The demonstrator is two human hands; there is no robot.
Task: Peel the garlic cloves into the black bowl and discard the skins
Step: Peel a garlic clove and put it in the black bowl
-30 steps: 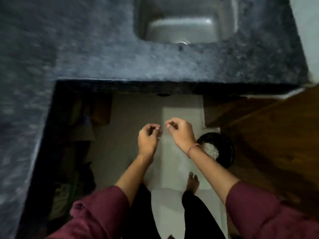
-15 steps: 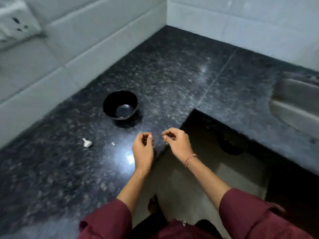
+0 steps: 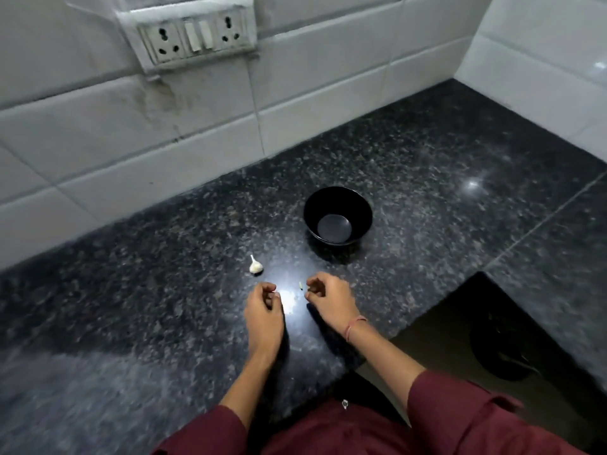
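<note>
While the view swings back from a black floor bin to the speckled black granite countertop (image 3: 427, 178), a person in maroon sleeves returns to the garlic.

The left hand (image 3: 262, 313) and right hand (image 3: 330, 302) hover near the countertop's front edge, by its inner corner. Fingers are curled in, thumbs close to forefingers, and whether either pinches anything cannot be told. A second ago both hung over the bin, so skins were likely just dropped. A small white garlic piece with a pointed stalk (image 3: 255, 267) lies just beyond the left hand, and a tiny pale scrap (image 3: 300, 285) just beside the right. The round glossy black bowl (image 3: 313, 205) stands nearer the back edge and looks empty, so most of the peeling seems to remain.
</note>
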